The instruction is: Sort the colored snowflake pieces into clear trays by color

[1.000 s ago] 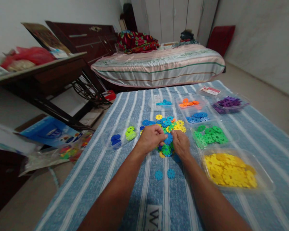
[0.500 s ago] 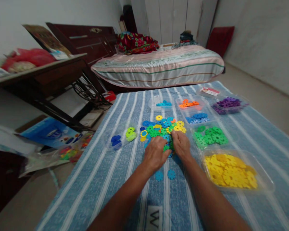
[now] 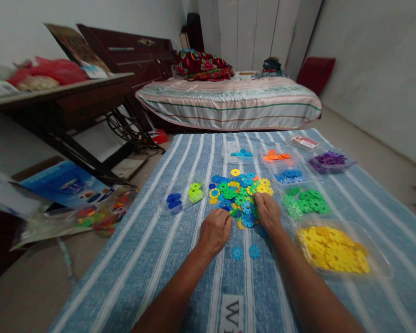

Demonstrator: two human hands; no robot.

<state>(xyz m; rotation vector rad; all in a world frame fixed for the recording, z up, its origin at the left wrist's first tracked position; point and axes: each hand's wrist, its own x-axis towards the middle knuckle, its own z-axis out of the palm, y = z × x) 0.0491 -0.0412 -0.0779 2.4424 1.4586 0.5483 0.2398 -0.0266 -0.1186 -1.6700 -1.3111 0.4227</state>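
One striped cloth (image 3: 152, 240), bed (image 3: 235, 108) beyond

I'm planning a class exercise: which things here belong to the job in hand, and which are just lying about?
Seems part of the job:
green notched disc at the left hand
mixed pile of discs
clear plastic trays of discs

Seems just lying about:
red bag
blue printed box
floral bedding

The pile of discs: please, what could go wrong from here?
In the pile, discs overlap, so the left hand, at the near-left edge, might drag neighbours along. Two loose blue discs lie between the forearms; a low sweep could shift them. The right forearm is close to the tub of yellow discs and might nudge it.
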